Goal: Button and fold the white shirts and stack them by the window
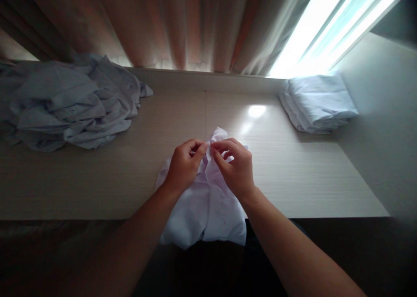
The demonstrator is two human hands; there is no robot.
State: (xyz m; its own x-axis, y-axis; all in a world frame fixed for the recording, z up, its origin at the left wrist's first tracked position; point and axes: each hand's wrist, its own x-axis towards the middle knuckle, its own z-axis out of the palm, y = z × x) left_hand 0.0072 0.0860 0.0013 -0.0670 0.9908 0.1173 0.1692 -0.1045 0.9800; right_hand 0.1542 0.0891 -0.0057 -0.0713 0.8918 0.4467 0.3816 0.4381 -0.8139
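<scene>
A white shirt (208, 210) lies in front of me on the table, its lower part hanging over the near edge. My left hand (185, 163) pinches the cloth near the collar end, thumb against fingertips. Close beside it, my right hand (237, 164) pinches the same front edge, and the two sets of fingertips almost meet. Whatever small part sits between them, perhaps a button, is too small to make out. A bit of the shirt's top sticks up beyond my fingers.
A rumpled heap of white cloth (74, 101) covers the left of the pale table (293, 179). Folded white garments (321, 101) are stacked at the back right, beside the wall (378, 127). Curtains (182, 28) and a bright window (325, 23) stand behind a low ledge.
</scene>
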